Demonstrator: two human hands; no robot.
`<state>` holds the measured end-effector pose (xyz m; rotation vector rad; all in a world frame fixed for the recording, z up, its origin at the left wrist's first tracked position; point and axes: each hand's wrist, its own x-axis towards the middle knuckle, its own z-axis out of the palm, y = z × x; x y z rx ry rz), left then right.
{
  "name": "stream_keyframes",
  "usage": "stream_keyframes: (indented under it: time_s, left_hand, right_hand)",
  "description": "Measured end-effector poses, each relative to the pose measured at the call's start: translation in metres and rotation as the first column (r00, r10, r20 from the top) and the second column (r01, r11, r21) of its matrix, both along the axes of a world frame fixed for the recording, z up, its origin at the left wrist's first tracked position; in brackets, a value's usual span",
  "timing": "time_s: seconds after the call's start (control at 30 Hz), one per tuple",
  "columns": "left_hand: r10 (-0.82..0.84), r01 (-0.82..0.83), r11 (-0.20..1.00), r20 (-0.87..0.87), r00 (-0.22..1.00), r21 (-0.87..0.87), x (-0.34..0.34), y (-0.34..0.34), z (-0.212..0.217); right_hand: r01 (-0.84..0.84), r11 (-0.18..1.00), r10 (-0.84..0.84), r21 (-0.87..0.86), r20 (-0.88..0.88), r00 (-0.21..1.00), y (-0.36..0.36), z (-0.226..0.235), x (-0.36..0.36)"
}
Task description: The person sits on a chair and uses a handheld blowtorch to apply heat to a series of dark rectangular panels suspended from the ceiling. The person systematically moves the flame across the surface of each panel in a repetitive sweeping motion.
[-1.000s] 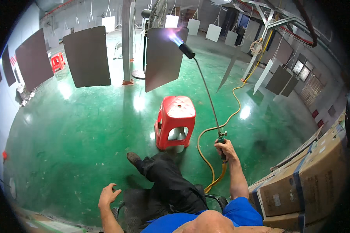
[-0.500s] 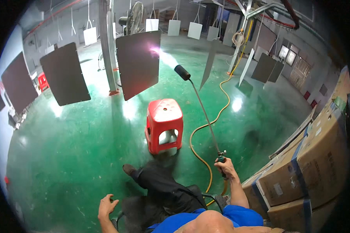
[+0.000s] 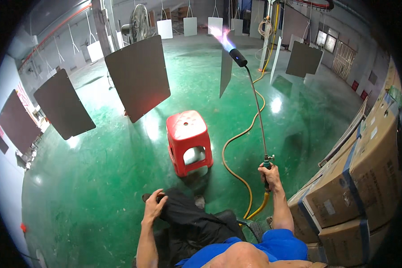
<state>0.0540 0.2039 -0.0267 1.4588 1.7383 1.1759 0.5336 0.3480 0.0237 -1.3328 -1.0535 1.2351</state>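
My right hand [image 3: 271,177] is closed around the green handle of a long gas torch [image 3: 261,117]. From its black nozzle a blue and pink flame [image 3: 224,39] streams up and to the left. To the left of that flame hangs a large dark grey panel [image 3: 138,79], apart from it. A thin panel [image 3: 226,73], seen nearly edge-on, hangs just below the nozzle. My left hand [image 3: 154,204] holds nothing; its bent fingers are apart, beside my dark trouser leg.
A red plastic stool [image 3: 188,127] stands in front of me on the green floor. The torch's yellow hose [image 3: 230,154] snakes across it. Cardboard boxes [image 3: 335,203] are stacked close at my right. More panels [image 3: 64,105] hang at left and behind, near a large fan [image 3: 139,24].
The torch has swung right and up, so its flame has left the large panel. The hanging panels sit farther left in view. My left hand has come up and right, beside my leg.
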Motion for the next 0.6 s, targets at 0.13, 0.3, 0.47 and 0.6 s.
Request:
stream_keyframes:
  time_s: [0.13, 0.3, 0.47, 0.6]
  left_hand:
    - [-0.193, 0.121, 0.928, -0.179, 0.965, -0.352, 0.024, 0.044, 0.007]
    - [-0.343, 0.168, 0.760, -0.168, 0.924, -0.627, 0.020, 0.074, 0.009]
    - [-0.510, 0.158, 0.568, -0.194, 0.838, -0.808, 0.020, 0.106, -0.005]
    - [-0.584, -0.014, 0.556, -0.402, 0.705, -0.831, 0.041, 0.109, -0.006]
  right_hand:
    - [-0.011, 1.000, 0.010, -0.002, -0.038, 0.999, 0.011, 0.001, 0.009]
    - [-0.065, 0.998, 0.063, -0.022, -0.092, 0.994, 0.010, -0.004, 0.015]
    - [-0.101, 0.994, 0.099, -0.032, -0.056, 0.994, 0.009, -0.009, 0.009]
    - [-0.107, 0.992, 0.106, -0.068, -0.027, 0.994, 0.000, -0.022, 0.018]
